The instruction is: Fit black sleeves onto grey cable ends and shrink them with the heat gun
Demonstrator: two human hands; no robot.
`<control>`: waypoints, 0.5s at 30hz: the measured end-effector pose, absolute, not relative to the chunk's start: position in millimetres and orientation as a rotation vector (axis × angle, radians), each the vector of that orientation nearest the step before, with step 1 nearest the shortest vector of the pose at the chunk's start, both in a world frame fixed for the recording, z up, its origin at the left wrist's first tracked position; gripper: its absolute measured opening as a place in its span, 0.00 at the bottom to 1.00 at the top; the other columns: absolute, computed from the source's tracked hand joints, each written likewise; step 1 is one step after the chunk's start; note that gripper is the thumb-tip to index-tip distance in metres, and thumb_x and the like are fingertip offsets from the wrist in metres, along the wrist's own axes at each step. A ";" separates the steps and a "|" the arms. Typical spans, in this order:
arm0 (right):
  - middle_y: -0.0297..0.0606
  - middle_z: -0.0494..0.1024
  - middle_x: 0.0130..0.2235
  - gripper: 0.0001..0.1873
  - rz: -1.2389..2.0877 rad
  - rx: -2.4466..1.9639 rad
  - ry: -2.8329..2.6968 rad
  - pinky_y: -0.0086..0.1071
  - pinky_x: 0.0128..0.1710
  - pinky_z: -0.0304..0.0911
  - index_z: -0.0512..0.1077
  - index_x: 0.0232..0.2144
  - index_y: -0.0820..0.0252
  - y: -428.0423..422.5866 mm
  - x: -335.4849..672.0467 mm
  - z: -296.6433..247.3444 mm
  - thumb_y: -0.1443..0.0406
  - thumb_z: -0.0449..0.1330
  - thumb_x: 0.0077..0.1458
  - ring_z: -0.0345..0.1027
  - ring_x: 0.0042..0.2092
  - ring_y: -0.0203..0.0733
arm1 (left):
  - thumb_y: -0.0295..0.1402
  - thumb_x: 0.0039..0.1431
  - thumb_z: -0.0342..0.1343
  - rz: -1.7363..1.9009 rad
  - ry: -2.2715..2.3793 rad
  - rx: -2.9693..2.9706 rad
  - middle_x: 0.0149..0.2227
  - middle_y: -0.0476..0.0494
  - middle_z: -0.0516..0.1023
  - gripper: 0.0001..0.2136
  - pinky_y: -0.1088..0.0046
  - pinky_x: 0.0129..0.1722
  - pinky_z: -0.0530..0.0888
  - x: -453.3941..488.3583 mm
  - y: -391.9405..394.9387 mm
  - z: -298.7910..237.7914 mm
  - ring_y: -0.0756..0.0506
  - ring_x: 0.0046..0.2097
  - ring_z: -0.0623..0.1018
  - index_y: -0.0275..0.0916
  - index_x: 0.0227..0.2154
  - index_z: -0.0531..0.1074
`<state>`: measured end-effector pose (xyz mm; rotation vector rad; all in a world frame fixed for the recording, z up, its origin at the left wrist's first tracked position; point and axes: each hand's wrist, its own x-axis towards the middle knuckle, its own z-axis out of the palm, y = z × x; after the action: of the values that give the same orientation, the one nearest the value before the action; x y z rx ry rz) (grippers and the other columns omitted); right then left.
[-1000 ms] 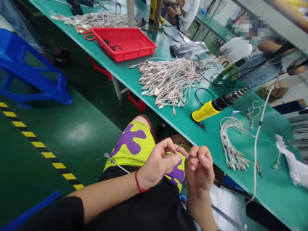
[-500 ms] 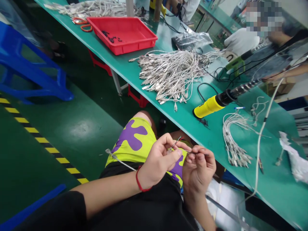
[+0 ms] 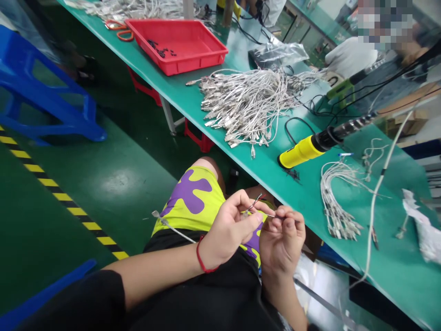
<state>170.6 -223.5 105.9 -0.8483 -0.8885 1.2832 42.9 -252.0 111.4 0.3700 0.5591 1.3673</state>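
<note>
My left hand (image 3: 229, 232) pinches a white cable (image 3: 175, 231) near its stripped end, with thin dark and red wires (image 3: 254, 203) fanning out above my fingers. The cable's metal plug (image 3: 156, 214) hangs out past my left wrist, over my lap. My right hand (image 3: 282, 241) sits close by, its fingertips pinching a fine wire strand (image 3: 270, 215) running from the stripped end. Both hands are held above my patterned green and purple shorts (image 3: 188, 202), just in front of the green workbench's edge (image 3: 265, 172).
On the bench are a large pile of white USB cables (image 3: 248, 108), a yellow soldering iron (image 3: 299, 153), a smaller cable bundle (image 3: 337, 202), and a red tray (image 3: 175, 46) holding small black parts. Orange scissors (image 3: 119, 30) lie behind it. A blue stool (image 3: 51, 96) stands on the floor left. A co-worker (image 3: 349, 57) sits across the bench.
The view has drifted slightly, so the bench items sit a little higher in the picture. My hands have come slightly closer together and keep the same hold on the cable and wire.
</note>
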 end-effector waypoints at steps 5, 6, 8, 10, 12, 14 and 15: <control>0.31 0.75 0.35 0.05 1.302 -0.855 -0.864 0.20 0.27 0.66 0.80 0.33 0.54 -223.2 169.8 106.3 0.65 0.73 0.55 0.67 0.28 0.27 | 0.28 0.66 0.60 1.374 0.548 0.349 0.42 0.49 0.78 0.14 0.82 0.17 0.53 43.0 -251.2 110.9 0.61 0.20 0.57 0.41 0.33 0.57; 0.31 0.75 0.35 0.05 1.307 -0.854 -0.857 0.20 0.28 0.67 0.80 0.33 0.54 -223.2 169.9 106.0 0.65 0.73 0.54 0.67 0.28 0.27 | 0.28 0.66 0.60 1.375 0.550 0.351 0.42 0.48 0.78 0.14 0.82 0.17 0.53 43.1 -251.0 110.9 0.61 0.19 0.57 0.41 0.33 0.57; 0.31 0.75 0.35 0.05 1.325 -0.837 -0.843 0.19 0.28 0.67 0.80 0.34 0.55 -223.1 170.0 105.6 0.65 0.73 0.55 0.66 0.27 0.26 | 0.28 0.66 0.60 1.375 0.556 0.353 0.42 0.48 0.79 0.14 0.82 0.17 0.53 43.3 -250.5 110.7 0.61 0.19 0.56 0.41 0.32 0.58; 0.30 0.75 0.34 0.05 1.353 -0.815 -0.825 0.18 0.27 0.67 0.80 0.34 0.55 -223.2 170.2 105.4 0.64 0.73 0.55 0.65 0.26 0.25 | 0.28 0.66 0.60 1.377 0.552 0.351 0.42 0.48 0.79 0.14 0.81 0.17 0.52 43.5 -250.2 110.5 0.61 0.19 0.56 0.41 0.32 0.57; 0.30 0.75 0.34 0.05 1.374 -0.803 -0.812 0.17 0.26 0.66 0.80 0.34 0.55 -223.4 170.4 105.5 0.64 0.72 0.55 0.65 0.26 0.25 | 0.28 0.66 0.60 1.381 0.540 0.345 0.41 0.48 0.79 0.14 0.81 0.17 0.52 43.9 -250.2 110.1 0.61 0.19 0.55 0.41 0.32 0.57; 0.30 0.74 0.34 0.05 1.383 -0.812 -0.806 0.17 0.26 0.66 0.80 0.34 0.54 -223.7 170.6 105.6 0.63 0.72 0.55 0.65 0.26 0.25 | 0.28 0.66 0.60 1.383 0.532 0.338 0.41 0.48 0.79 0.15 0.81 0.17 0.52 44.2 -250.4 109.5 0.61 0.19 0.55 0.41 0.32 0.57; 0.30 0.74 0.34 0.05 1.383 -0.821 -0.808 0.17 0.26 0.66 0.80 0.34 0.54 -223.9 170.8 105.6 0.63 0.72 0.55 0.64 0.26 0.25 | 0.29 0.66 0.60 1.384 0.533 0.336 0.41 0.48 0.79 0.15 0.81 0.17 0.52 44.3 -250.5 109.2 0.61 0.19 0.55 0.41 0.32 0.57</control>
<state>170.8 -223.9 105.6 -0.8208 -0.8077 1.3834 44.3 -250.5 109.2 0.3364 0.5329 1.3844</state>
